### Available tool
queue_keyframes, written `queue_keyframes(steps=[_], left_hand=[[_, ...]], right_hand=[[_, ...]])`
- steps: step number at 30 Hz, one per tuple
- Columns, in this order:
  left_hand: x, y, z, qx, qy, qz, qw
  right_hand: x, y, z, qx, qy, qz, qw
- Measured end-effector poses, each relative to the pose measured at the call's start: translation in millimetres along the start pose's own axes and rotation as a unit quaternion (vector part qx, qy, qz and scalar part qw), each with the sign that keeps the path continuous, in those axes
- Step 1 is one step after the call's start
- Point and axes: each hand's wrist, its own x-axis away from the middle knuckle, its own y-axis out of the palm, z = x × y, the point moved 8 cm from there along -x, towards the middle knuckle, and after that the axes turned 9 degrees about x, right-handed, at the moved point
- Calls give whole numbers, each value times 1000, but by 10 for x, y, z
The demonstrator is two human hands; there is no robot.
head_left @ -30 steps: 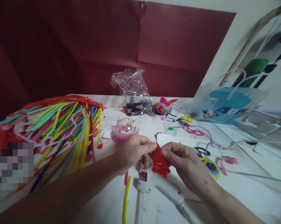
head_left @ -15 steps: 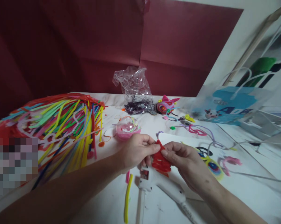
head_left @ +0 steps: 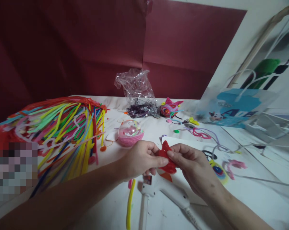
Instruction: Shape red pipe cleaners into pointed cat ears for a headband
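Both hands meet over the white table, pinching a small red pipe-cleaner shape (head_left: 167,158) with a pointed top. My left hand (head_left: 141,158) grips its left side with thumb and fingers closed. From the right, my right hand (head_left: 191,167) pinches the same piece. Just beneath them lies a white glue gun (head_left: 167,191), its nozzle pointing left. A loose yellow pipe cleaner (head_left: 130,204) lies left of the gun.
A big pile of coloured pipe cleaners (head_left: 60,127) fills the left. A pink-based clear ball (head_left: 130,132), a crumpled plastic bag (head_left: 137,92), a small pink figure (head_left: 168,108), a blue gift bag (head_left: 233,105) and bent pipe-cleaner scraps (head_left: 216,166) lie around.
The red shape has been turned and squeezed between the fingers; it now looks shorter and sits slightly higher. Both hands stayed in about the same place.
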Motion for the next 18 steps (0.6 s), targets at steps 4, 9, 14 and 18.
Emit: queue_keyframes(steps=[4,9,14,18], left_hand=[[13,-28,19,11,3,16,1000],[3,-116,68,35,24,60,997],[-6,-89,52,9,42,55,998],[-1,-58,60,-6,60,45,997]], right_hand=[[22,46,-22,0,5,-38,999],[55,130,2,15,24,-112,993],[38,110,23,13,11,-94,995],[33,75,-15,30,-16,-54,998]])
